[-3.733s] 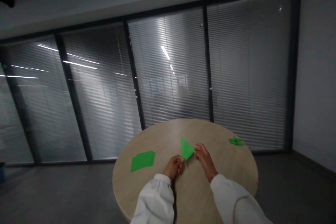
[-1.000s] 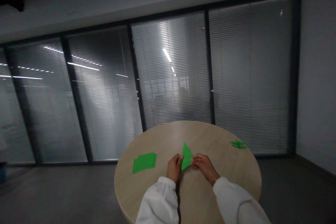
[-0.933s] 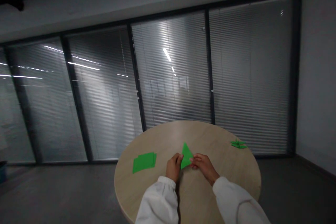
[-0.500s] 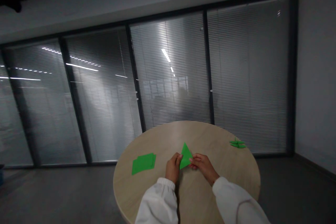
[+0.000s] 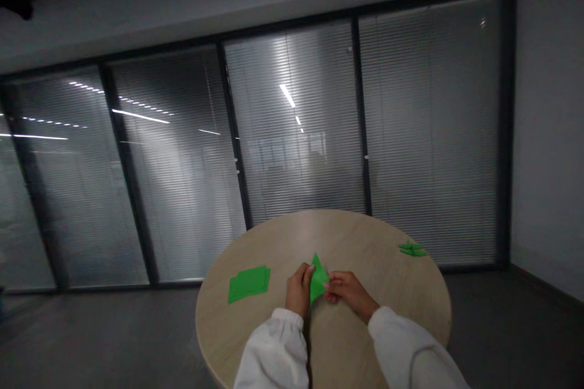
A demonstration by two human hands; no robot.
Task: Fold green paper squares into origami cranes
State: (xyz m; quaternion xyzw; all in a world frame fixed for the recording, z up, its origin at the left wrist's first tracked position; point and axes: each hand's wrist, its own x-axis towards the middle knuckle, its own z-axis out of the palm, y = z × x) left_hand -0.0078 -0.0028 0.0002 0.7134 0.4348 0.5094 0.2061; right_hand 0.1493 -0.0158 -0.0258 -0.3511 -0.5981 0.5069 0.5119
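Note:
A folded piece of green paper (image 5: 318,279), pointed at the top, is held between my two hands above the round table. My left hand (image 5: 298,289) grips its left edge, thumb on the near face. On the other side, my right hand (image 5: 349,292) pinches the paper's right corner between thumb and fingers. Parts of the paper are hidden behind the fingers. Left of my left hand lies a small stack of green paper sheets (image 5: 249,282), not quite lined up.
The round wooden table (image 5: 365,346) carries everything. Near its right edge rests a folded green paper figure (image 5: 412,250), its shape too small to name. Behind the table stands a glass partition (image 5: 301,176) with blinds; a plain wall (image 5: 547,134) is at the right.
The folded paper has shifted slightly left and tilted, and looks narrower. My right hand has moved a little left with it. The stack and the figure stay in place.

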